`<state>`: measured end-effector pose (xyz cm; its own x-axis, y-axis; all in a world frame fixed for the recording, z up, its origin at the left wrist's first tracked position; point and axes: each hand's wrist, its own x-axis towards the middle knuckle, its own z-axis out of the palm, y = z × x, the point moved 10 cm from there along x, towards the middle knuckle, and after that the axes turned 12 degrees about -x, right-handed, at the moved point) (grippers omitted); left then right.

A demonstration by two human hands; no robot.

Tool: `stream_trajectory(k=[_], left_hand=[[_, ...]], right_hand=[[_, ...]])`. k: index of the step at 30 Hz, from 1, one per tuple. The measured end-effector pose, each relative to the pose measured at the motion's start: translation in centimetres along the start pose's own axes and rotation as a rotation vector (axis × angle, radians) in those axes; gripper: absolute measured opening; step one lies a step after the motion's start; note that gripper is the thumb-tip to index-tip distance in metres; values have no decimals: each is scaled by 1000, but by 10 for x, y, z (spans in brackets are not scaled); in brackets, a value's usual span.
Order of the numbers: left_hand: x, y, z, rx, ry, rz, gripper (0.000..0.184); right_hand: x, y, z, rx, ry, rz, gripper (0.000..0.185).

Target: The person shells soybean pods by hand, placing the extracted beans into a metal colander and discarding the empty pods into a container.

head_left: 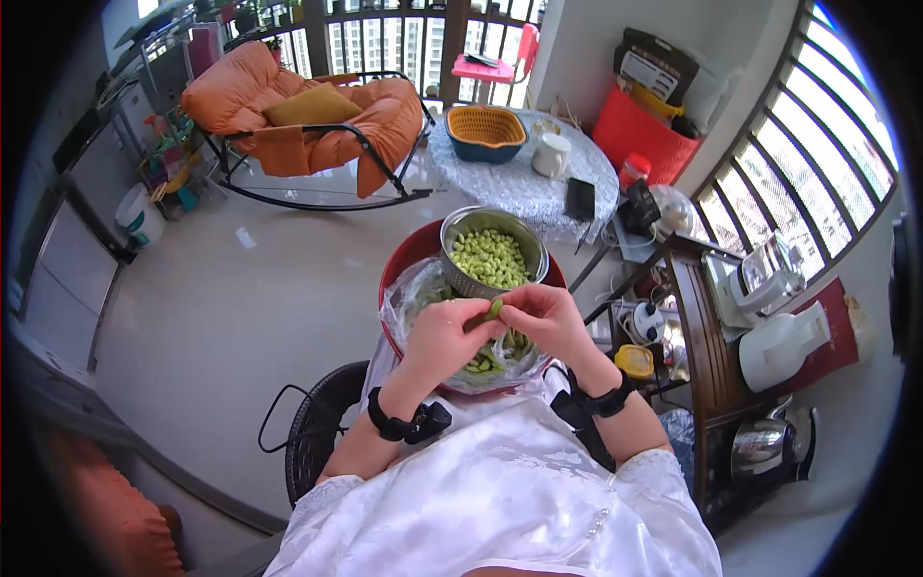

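Note:
Between my two hands, just in front of the colander, is a green bean pod (pixel 494 310). My left hand (pixel 452 332) pinches one side of it, and the fingertips of my right hand (pixel 540 317) close on the other. A metal colander (pixel 469 282) holds many shelled green beans (pixel 488 258). It sits at the back of a red basin (pixel 396 264). Under my hands a clear plastic bag (pixel 399 306) lies in the basin, with more green pods (pixel 484 363) inside, partly covered by my hands.
Behind the basin stands a round table (pixel 461 183) with a yellow-lined basket (pixel 486 133), a white mug (pixel 551 156) and a phone (pixel 580 199). A wooden shelf (pixel 716 385) at right carries a white kettle (pixel 784 346). An orange rocking chair (pixel 308 115) stands far left.

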<state>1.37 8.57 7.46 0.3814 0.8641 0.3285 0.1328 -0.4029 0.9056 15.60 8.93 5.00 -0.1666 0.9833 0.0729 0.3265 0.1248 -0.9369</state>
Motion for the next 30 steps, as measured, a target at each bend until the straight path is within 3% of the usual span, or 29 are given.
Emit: stream_trajectory(k=[4, 14, 21, 30], left_hand=[[-1, -5, 9, -5, 3, 110, 18], [-3, -27, 30, 103, -78, 48, 16], [-5, -14, 33, 208, -55, 159, 14], [-4, -23, 37, 248, -80, 131, 14]], right_hand=[[-3, 9, 0, -24, 3, 39, 17], [-11, 34, -1, -7, -42, 90, 18], [-13, 44, 4, 110, -24, 60, 14], [-11, 64, 14, 196, 54, 44, 10]])
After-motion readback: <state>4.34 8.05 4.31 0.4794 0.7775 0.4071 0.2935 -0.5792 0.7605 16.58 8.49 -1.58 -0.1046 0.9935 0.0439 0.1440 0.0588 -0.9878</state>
